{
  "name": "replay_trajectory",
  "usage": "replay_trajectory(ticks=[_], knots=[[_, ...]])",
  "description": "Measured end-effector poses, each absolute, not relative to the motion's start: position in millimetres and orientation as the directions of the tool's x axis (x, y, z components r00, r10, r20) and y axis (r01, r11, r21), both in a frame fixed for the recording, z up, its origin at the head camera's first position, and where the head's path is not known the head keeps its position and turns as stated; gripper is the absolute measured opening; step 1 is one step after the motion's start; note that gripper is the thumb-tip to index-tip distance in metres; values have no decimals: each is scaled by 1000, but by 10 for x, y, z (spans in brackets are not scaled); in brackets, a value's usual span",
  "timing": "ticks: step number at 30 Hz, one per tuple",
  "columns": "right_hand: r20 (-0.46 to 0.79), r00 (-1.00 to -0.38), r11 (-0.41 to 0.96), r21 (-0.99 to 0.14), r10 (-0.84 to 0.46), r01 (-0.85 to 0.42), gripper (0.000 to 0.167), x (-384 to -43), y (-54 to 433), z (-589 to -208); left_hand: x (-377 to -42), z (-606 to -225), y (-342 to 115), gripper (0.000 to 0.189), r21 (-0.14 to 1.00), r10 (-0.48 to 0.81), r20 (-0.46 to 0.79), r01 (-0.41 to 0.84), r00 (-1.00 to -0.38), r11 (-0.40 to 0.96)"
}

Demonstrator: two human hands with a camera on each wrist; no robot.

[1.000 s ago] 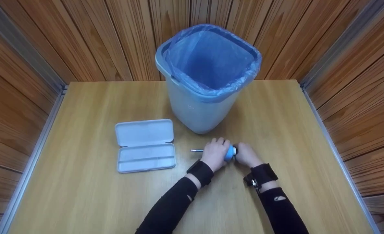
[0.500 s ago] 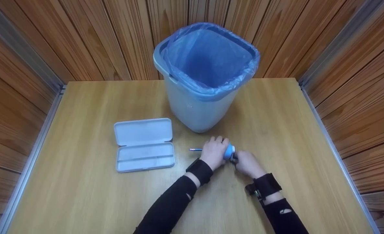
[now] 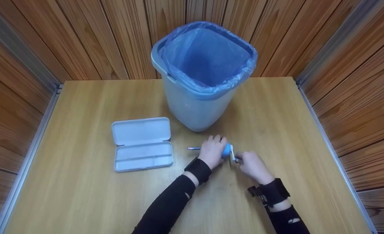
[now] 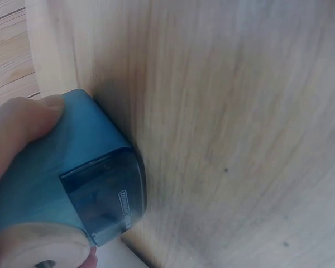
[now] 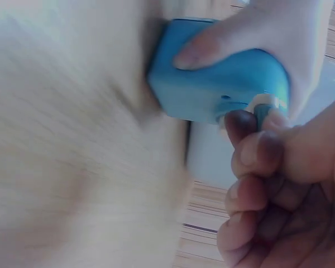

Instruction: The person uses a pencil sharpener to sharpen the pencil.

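Both grips are occupied: the left grip (image 3: 211, 151) is wrapped over the blue hand-crank pencil sharpener (image 3: 226, 150), while the right grip (image 3: 252, 165) pinches the end of its crank handle (image 3: 232, 153). Largest on the table (image 3: 81, 195) is the wastebasket (image 3: 190, 107), standing toward 11 o'clock from the sharpener, with a blue plastic liner (image 3: 211, 61) folded over its rim. Next in size, the pale pencil case (image 3: 143, 132) lies well apart at 9 o'clock, lid laid back toward 12. The sharpener itself sits on the table, and the left wrist view shows its dark see-through shavings drawer (image 4: 100, 192). Smaller again, the pencil (image 3: 194, 148) juts out at 9 o'clock from beneath the left grip. Over the last second the right grip has dropped from the sharpener's 3 o'clock to its 4, swinging the crank handle toward 6; that suggests sharpening is under way, with the pencil not yet done.
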State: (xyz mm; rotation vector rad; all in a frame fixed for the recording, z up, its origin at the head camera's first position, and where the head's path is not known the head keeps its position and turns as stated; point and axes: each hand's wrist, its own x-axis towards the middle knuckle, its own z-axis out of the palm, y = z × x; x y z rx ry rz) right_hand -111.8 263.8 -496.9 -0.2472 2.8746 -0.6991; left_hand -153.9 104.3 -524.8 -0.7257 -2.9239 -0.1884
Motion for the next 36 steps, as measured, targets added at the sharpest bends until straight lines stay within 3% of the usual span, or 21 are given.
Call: replay_trajectory(ticks=[4, 14, 23, 36], knots=[[-143, -971, 866, -490, -193, -100, 12, -1142, 2645, -4915, -1544, -5251, 1037, 64, 96, 461, 145, 477, -875, 874], [-37, -974, 858, -481, -225, -180, 17, -1246, 2650, -4814, -1561, -5244, 1002, 64, 97, 466, 178, 487, -866, 868], [-60, -978, 860, -488, -202, -148, 20, -1477, 2628, -4727, -1581, -5254, 1008, 64, 91, 470, 156, 487, -868, 869], [-78, -980, 869, -479, -185, -126, 14, -1818, 2617, -4881, -1568, -5240, 1020, 65, 80, 489, 113, 499, -865, 863]])
